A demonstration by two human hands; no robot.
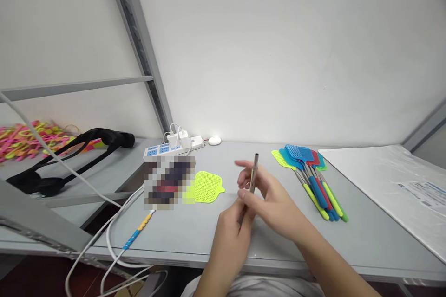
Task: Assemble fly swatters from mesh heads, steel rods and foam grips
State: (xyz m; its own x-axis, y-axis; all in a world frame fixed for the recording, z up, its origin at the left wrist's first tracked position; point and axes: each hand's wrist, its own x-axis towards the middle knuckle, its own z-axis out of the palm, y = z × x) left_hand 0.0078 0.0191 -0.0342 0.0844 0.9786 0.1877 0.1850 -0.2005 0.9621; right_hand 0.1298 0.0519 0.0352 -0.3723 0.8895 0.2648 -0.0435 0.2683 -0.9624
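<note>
Near the front of the grey table I hold a slim metal tube nearly upright, its open end at the top. My left hand is closed around its lower part, which is mostly hidden by the fingers. Higher up, my right hand has its thumb and some fingers around the tube, with the index finger stretched out to the left. A loose lime-green fly swatter head, perforated and without a shaft, lies flat to the left of my hands.
Several fly swatters with coloured handles lie bunched at the right, beside a white plastic-wrapped package. Behind the blurred patch at left stands a power strip. White cables hang over the front edge near a metal post.
</note>
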